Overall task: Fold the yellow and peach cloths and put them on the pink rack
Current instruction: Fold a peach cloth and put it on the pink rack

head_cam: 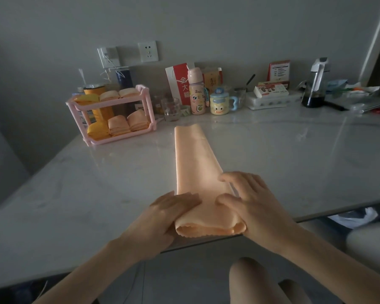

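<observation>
Grey wall (228,23), plain, ran behind the work area, with a white double socket (148,51) mounted left of centre.

White marble-look table (294,163), glossy, in dim light.

Peach cloth (195,163): one, folded into a long narrow strip that ran from mid-table to the near edge. Its far end lay flat. Its near end was doubled over into a soft loop at the table's edge.

Left hand (169,218): on the left side of the looped near end, fingers laid over the top layer and thumb at the side of the fold, holding it.

Right hand (257,207): on the right side of the same end, fingers bent over the top layer and thumb pressed on the cloth. It appeared to grip the fold, though the palm hid the cloth's edge.

Pink rack (121,140): two tiers, at the left rear of the table, well apart from the strip.

Folded peach cloths (119,127): two on the lower tier and two on the upper.

Folded yellow cloths (98,130): one at the left of each tier.

Along the wall, to the right of the rack:
- Clear jug (314,93) with a white handle and dark liquid, far right.
- Red-and-white paper bag (178,84).
- Pink bottle (196,93), upright, just in front of the bag.
- Cartoon-face mug (219,104), lidded, just beside the bottle.
- Glass tumbler (170,109), between the rack and the bottle.
</observation>
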`<control>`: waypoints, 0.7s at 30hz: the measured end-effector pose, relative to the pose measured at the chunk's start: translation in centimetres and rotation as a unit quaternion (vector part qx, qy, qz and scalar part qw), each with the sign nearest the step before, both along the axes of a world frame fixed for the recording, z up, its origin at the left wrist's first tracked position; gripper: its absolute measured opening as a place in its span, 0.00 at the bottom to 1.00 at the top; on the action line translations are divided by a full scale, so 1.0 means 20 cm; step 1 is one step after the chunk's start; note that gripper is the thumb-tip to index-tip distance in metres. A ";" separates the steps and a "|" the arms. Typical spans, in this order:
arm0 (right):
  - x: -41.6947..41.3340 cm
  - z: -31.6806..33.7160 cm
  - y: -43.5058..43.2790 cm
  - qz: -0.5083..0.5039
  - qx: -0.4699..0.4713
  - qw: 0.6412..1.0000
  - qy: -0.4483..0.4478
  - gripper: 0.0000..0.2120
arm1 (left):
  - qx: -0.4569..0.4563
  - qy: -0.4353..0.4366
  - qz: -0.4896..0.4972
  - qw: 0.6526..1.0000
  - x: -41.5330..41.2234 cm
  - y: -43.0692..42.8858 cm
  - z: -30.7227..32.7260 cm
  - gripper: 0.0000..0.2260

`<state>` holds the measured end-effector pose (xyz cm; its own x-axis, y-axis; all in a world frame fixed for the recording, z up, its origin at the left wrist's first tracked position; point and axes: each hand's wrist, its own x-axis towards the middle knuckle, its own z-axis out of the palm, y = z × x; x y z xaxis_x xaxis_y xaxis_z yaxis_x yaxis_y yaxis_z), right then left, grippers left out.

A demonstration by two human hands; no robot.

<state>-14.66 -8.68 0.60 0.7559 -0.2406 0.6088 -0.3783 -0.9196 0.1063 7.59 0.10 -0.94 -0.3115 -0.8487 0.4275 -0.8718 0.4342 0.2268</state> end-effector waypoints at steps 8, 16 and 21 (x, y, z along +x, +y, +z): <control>-0.12 -0.14 -0.02 0.096 0.191 0.976 0.038 0.20 | -0.025 -0.085 0.010 0.996 -0.03 0.12 -0.06 0.20; -0.10 -0.06 0.02 0.070 0.430 0.893 -0.115 0.14 | -0.008 0.115 0.087 0.990 -0.04 0.13 -0.02 0.18; 0.02 -0.05 -0.03 -0.071 0.418 0.884 -0.197 0.06 | 0.040 0.262 0.239 0.934 -0.10 0.04 0.01 0.20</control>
